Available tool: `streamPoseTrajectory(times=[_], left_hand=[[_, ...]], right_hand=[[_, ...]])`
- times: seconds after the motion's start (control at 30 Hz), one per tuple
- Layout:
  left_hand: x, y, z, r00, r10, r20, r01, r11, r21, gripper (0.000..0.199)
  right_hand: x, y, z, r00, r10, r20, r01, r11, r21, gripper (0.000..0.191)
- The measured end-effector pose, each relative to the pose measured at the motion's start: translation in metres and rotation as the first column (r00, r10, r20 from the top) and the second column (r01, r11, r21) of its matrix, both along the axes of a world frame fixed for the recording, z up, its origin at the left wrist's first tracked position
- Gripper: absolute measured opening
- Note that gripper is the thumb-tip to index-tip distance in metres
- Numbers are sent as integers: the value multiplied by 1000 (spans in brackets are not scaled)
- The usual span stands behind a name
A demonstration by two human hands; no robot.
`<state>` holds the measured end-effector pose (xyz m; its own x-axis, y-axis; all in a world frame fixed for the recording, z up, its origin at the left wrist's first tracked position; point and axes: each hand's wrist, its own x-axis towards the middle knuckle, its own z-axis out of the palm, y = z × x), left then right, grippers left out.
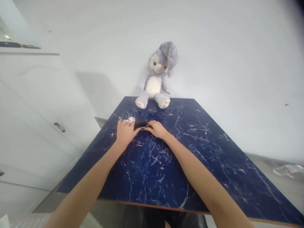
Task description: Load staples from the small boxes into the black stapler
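A black stapler (140,125) with a silvery metal strip lies crosswise near the middle of the blue marbled table (152,171). My left hand (124,132) is closed around its left end, thumb pointing right along the near side. At the right end, my right hand (155,129) pinches the stapler between thumb and fingers. A small white box with red and dark print (130,119) shows just behind my left fingers; whether they touch it I cannot tell. Both hands cover much of the stapler's ends.
A grey plush rabbit (154,85) sits at the table's far edge, leaning on the white wall (225,63). White cabinets (35,104) with dark handles stand to the left. On the floor at right lies a clear plastic bag (288,170).
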<state>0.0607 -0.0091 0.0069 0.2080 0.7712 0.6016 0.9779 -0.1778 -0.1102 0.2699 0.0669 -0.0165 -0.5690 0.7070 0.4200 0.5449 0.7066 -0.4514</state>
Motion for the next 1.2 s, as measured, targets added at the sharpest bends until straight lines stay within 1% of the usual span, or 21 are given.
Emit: streamPoseTrajectory(times=[0.13, 0.27, 0.37, 0.47, 0.53, 0.6, 0.67, 0.73, 0.8, 0.9, 1.03, 1.1, 1.17, 1.2], left_hand=[[-8, -2, -3, 1000, -12, -7, 11, 999, -35, 54], [-7, -2, -6, 999, -38, 22, 39, 998, -58, 56], [-6, 0, -7, 999, -29, 18, 30, 998, -53, 56], [-4, 1, -8, 999, -36, -5, 36, 998, -49, 57], [-2, 0, -7, 999, -37, -6, 37, 998, -41, 58], [-1, 0, -6, 1000, -23, 5, 23, 999, -31, 59], [-1, -1, -5, 1000, -12, 13, 12, 1000, -23, 60], [-1, -1, -5, 1000, -18, 10, 19, 1000, -21, 59], [-3, 1, -4, 1000, -27, 2, 27, 999, -23, 57], [-7, 3, -3, 1000, -21, 1, 21, 999, -45, 54], [-13, 7, -2, 999, -53, 14, 54, 996, -76, 52], [-14, 9, -3, 996, -81, 28, 83, 994, -76, 52], [-15, 10, -5, 994, -93, 58, 97, 993, -64, 51], [-14, 10, -6, 993, -91, 77, 95, 994, -56, 51]], right_hand=[[-1, 5, -1, 999, 31, 45, -33, 999, 39, 13], [3, 9, 0, 993, 81, 82, -87, 994, 67, 11], [22, 9, 0, 991, 92, 102, -98, 993, 61, 11], [47, 5, -3, 995, 42, 86, -44, 999, 26, 14], [56, 0, -4, 998, -9, 70, 6, 999, 37, 15], [57, -6, -5, 998, -30, 50, 26, 997, 76, 17], [53, -12, -3, 998, 19, 53, -26, 990, 137, 25], [46, -16, -2, 992, 85, 91, -101, 977, 188, 32], [40, -19, 0, 986, 99, 138, -126, 970, 206, 32], [37, -20, -1, 985, 42, 169, -77, 975, 210, 28], [38, -19, -3, 993, -13, 119, -10, 981, 193, 22], [40, -16, -4, 998, -55, 40, 49, 989, 137, 21], [43, -11, -5, 988, -126, -94, 131, 990, 57, 20], [45, -8, -5, 969, -174, -175, 181, 983, 22, 21]])
